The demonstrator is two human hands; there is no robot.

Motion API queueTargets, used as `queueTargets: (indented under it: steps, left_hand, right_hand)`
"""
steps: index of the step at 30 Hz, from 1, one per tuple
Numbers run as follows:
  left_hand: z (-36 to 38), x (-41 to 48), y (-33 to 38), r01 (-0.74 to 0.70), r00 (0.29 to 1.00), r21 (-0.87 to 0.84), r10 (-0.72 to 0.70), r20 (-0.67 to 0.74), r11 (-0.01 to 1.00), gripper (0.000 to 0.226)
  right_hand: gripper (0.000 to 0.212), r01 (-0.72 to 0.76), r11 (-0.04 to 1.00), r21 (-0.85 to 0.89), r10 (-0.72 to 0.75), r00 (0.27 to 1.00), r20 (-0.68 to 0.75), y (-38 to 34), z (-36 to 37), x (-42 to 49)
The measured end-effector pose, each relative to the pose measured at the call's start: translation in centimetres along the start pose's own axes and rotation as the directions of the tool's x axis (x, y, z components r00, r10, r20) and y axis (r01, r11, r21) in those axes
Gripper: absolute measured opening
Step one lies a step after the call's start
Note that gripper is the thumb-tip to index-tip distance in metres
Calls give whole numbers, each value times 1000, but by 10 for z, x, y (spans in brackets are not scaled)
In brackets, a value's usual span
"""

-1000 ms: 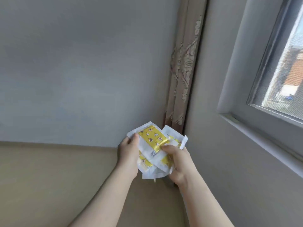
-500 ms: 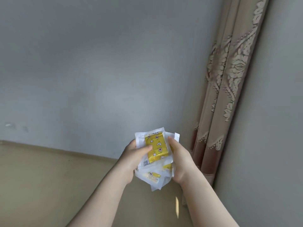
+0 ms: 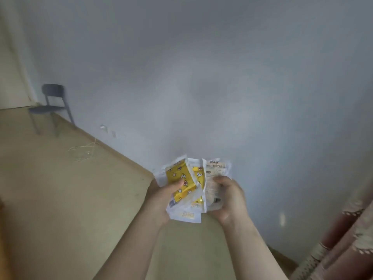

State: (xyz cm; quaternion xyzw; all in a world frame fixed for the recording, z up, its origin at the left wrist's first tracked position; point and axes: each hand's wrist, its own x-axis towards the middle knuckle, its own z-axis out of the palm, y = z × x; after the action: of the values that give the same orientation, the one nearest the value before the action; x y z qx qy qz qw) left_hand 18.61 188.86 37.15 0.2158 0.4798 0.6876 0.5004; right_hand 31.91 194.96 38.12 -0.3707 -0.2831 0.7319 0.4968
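We have split the stack since half a second ago: left hand (image 3: 161, 199) grips the yellow packets (image 3: 179, 172), right hand (image 3: 230, 200) grips the white-faced packet (image 3: 215, 170); sorting seemingly underway.

Both bare arms reach out in front. The left hand (image 3: 161, 196) and right hand (image 3: 230, 199) are curled, close together, thumbs on top.

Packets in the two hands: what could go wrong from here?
1. The yellow-and-white packets are fanned loosely between the left hand and right hand. The lowest packet sticks out below and might slip to the floor.
2. A thin white cord lies looped on the floor; stepping that way could snag a foot.
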Motion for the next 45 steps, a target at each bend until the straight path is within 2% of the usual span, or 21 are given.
queueTargets:
  steps: [1,2,6,9,11,14,17,19,22,26,30,33,37,40,43,45]
  left_hand:
    - [-10,13,6,-22,999,-5,22,-39,1000,32]
    - [-19,25,12,-45,997,-8,44,-69,999,31]
    - [-47,79,37,-118,986,-31,114,-121,992,30]
    - [-71,127,64,-154,979,-71,142,-144,986,29]
    - [-96,161,86,-174,972,-78,159,-172,982,29]
    - [-134,206,121,-206,963,-76,189,-190,976,26]
    - [-167,248,152,-264,948,-37,252,-194,964,30]
    - [-186,272,167,-295,940,0,291,-178,955,34]
    - [-214,308,187,-343,921,51,346,-177,938,36]
    - [-255,367,211,-359,893,50,359,-271,932,36]
    - [-287,438,240,-384,860,41,373,-348,922,31]
    - [-305,485,267,-419,823,65,409,-394,906,28]
    - [-350,526,299,-446,753,47,403,-519,894,29]
    - [-393,543,321,-463,690,65,406,-599,884,29]
    - [-443,559,341,-475,605,83,393,-692,876,22]
    - [-480,572,355,-491,581,41,363,-729,870,20]
  right_hand:
    - [16,34,999,-8,-34,999,-2,4,10,12]
    - [10,68,997,-22,-68,998,12,7,21,24]
    - [8,244,961,-134,-230,967,110,28,92,63]
    - [13,243,948,-207,-198,956,216,50,149,97]
    - [8,241,936,-258,-163,943,291,63,188,121]
    - [25,245,918,-313,-114,917,382,82,247,156]
    - [29,387,819,-424,-192,881,432,107,293,197]
    - [33,423,771,-476,-186,864,467,122,318,222]
    - [34,387,756,-528,-76,853,516,147,354,263]
    - [29,290,801,-523,44,844,534,178,406,324]
    - [31,338,767,-545,56,812,581,205,462,403]
    - [36,342,736,-585,128,778,616,221,508,462]
    - [52,265,739,-619,278,718,638,251,576,515]
    - [50,191,739,-647,395,655,644,289,622,530]
    - [37,146,736,-661,420,667,615,331,666,538]
    - [35,119,746,-656,420,681,600,358,696,544]
